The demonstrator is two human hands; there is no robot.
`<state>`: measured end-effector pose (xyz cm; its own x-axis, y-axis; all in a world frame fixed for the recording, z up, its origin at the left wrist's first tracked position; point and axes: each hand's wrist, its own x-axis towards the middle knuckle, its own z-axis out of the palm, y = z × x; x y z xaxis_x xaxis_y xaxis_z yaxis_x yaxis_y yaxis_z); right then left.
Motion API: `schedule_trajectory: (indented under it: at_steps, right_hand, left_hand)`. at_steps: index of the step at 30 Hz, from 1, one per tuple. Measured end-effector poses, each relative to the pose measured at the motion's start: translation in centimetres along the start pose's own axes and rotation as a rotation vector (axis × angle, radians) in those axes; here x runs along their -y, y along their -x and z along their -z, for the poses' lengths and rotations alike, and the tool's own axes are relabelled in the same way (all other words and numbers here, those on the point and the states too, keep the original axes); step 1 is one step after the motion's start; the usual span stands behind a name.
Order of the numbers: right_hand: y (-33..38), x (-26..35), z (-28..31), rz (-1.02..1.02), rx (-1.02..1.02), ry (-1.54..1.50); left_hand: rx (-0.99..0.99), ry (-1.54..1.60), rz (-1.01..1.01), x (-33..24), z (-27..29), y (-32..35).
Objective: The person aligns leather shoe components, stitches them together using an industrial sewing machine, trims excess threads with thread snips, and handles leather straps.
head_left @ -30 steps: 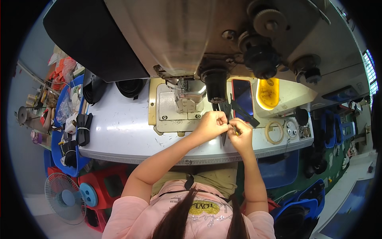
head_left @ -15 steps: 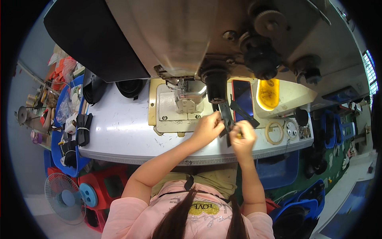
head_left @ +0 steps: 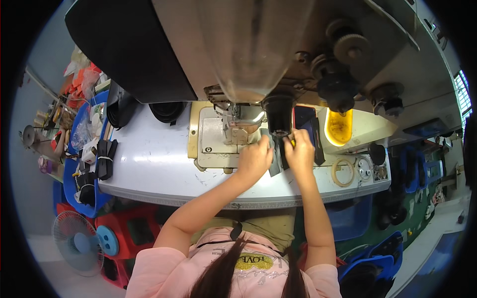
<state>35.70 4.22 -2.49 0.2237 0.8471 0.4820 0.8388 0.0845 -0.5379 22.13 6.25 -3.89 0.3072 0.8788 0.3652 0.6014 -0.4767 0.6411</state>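
Dark strips (head_left: 279, 158) lie on the white table just right of the sewing machine's needle area (head_left: 236, 130). At their left edge my left hand (head_left: 255, 160) is closed, its fingertips pinching a grey-black strip. My right hand (head_left: 301, 155) is closed at the strips' right side, around a small yellow thing (head_left: 293, 143) that shows only in part between the fingers. Another black strip (head_left: 318, 144) lies right of that hand, against a phone (head_left: 304, 117) with a red edge. The machine's dark cylindrical part (head_left: 278, 114) hangs over the strips' far end.
The machine's head (head_left: 238, 44) looms over the far side. Right of the phone are a yellow tray (head_left: 339, 126), a tan ring (head_left: 342, 172) and a white bobbin-like disc (head_left: 364, 169). A tied black bundle (head_left: 105, 159) and blue bin (head_left: 74, 185) stand left; a fan (head_left: 79, 243) is below.
Both hands have moved away from me toward the machine, and the right hand has turned more upright. The strips between them lie straighter; the black strip by the phone has shifted.
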Motion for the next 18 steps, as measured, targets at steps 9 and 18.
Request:
schedule_trajectory:
  at_steps: [9,18]
  right_hand:
    - [-0.3,-1.0,-2.5,-0.110,-0.071,-0.023]
    - [0.0,1.3,0.7,-0.345,0.019,-0.690]
  left_hand:
    - [0.200,-0.084,-0.232,0.9,-0.2,0.4]
    - [0.235,1.038,0.373,-0.3,-0.2,-1.6]
